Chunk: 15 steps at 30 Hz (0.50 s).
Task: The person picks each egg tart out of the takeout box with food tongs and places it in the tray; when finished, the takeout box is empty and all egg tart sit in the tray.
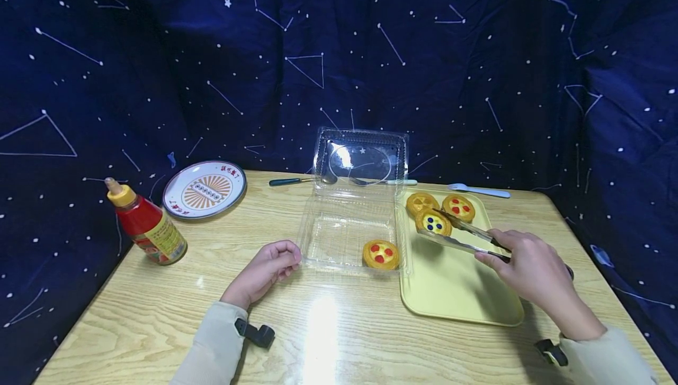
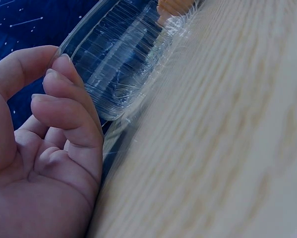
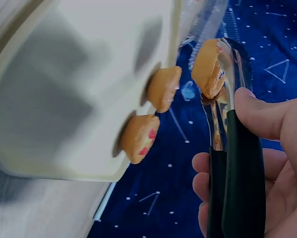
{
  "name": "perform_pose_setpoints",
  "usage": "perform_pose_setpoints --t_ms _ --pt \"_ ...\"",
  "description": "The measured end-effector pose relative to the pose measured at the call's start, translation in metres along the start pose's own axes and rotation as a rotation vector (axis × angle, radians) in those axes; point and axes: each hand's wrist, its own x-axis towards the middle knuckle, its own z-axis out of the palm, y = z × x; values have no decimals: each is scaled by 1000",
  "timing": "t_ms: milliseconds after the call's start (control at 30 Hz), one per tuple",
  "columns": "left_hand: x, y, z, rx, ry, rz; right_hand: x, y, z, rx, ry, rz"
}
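My right hand [image 1: 532,264] holds a pair of metal tongs [image 3: 243,168] with dark handles. Between the tong tips is a tart with blue dots [image 1: 433,222], which the right wrist view shows raised off the yellow tray [image 1: 461,291]. Two other tarts lie at the tray's far end, a plain-topped tart [image 1: 422,201] and a red-dotted tart [image 1: 458,208]. With thumb and fingertips, my left hand [image 1: 270,270] pinches the left rim of a clear plastic box [image 1: 339,238], its lid standing up behind. Inside the box, at the front right corner, sits another red-dotted tart [image 1: 381,255].
On the left stand a red sauce bottle [image 1: 156,229] with a yellow cap and a white patterned plate [image 1: 205,189]. A dark-handled utensil [image 1: 290,182] lies along the back edge, partly behind the lid. A pale blue fork [image 1: 479,190] lies behind the tray.
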Motion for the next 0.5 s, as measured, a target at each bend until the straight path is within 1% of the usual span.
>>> perform_pose_setpoints --t_ms 133,300,500 --pt "-1 0 0 -1 -3 2 2 3 8 -13 -36 -9" --pt "-1 1 0 -3 -10 5 4 4 17 -35 -87 0" --pt "0 0 -1 -10 -12 4 7 5 24 -48 -121 8"
